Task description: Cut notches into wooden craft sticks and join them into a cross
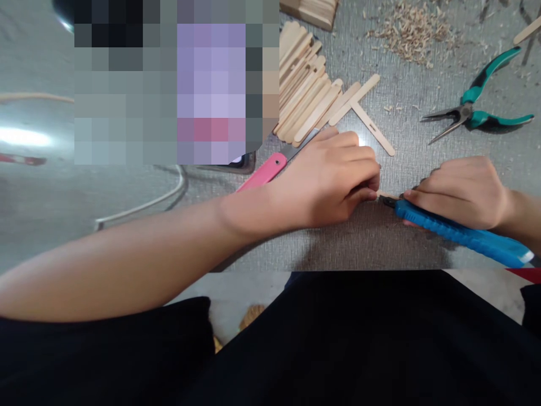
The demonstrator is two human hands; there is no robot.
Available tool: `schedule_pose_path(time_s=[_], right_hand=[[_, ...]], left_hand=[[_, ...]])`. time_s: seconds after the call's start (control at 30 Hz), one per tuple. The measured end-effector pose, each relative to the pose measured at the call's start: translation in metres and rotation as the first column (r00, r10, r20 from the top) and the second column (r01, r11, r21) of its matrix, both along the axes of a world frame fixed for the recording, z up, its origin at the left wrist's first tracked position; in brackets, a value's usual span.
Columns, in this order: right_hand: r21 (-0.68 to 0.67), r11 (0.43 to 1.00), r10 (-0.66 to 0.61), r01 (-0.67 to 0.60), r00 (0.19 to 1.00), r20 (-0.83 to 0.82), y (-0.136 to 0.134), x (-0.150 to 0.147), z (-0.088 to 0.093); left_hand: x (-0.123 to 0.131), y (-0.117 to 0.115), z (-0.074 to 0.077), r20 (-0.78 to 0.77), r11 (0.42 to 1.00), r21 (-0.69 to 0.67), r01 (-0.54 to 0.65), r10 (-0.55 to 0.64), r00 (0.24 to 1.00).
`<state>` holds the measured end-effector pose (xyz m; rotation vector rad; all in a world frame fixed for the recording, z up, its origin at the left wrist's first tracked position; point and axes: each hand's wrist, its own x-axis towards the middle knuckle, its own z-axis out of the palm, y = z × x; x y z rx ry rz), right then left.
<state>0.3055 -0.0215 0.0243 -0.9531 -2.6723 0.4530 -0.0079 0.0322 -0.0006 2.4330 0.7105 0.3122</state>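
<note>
Left hand (338, 169) has its fingers pinched on what looks like a wooden craft stick (389, 195); right hand (465, 189) is wrapped round a blue utility knife (460, 231). Stick's between the 2 hands, at the knife's black tip. I'd go light strokes, left thumb (364, 194) well clear.

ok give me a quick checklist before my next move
1. Blue cutter gripped in the right hand: ok.
2. Thin wooden piece pinched by the left hand: ok, though mostly hidden.
3. Left fingertips well clear of the cutter's dark tip: not ok, right beside it.
4. Which way the cutting edge faces: cannot tell, too small.
5. Pliers apart from both hands: ok, lying open.
</note>
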Motion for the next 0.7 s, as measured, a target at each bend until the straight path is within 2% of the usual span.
schedule_pose_path(time_s=[0.17, 0.4, 0.57, 0.7], right_hand=[[0.089, 0.994, 0.068, -0.064, 0.996, -0.052, 0.0023, -0.0004, 0.0015], [-0.030, 0.998, 0.049, -0.050, 0.998, -0.046, -0.0023, -0.0003, 0.0006], [0.050, 0.996, 0.071, -0.069, 0.996, -0.057, -0.0011, -0.0022, 0.0025], [0.088, 0.990, 0.121, -0.114, 0.990, -0.077, 0.0025, -0.0020, 0.0031]], left_hand=[[-0.0005, -0.0007, -0.0039, 0.003, 1.000, 0.000, -0.007, 0.007, 1.000], [0.0018, -0.0017, 0.0007, 0.002, 1.000, 0.003, -0.020, 0.020, 1.000], [0.0049, -0.0023, 0.0053, -0.009, 1.000, -0.007, -0.025, 0.025, 1.000], [0.0043, -0.0026, 0.0001, 0.018, 0.999, 0.012, -0.031, 0.031, 0.999]])
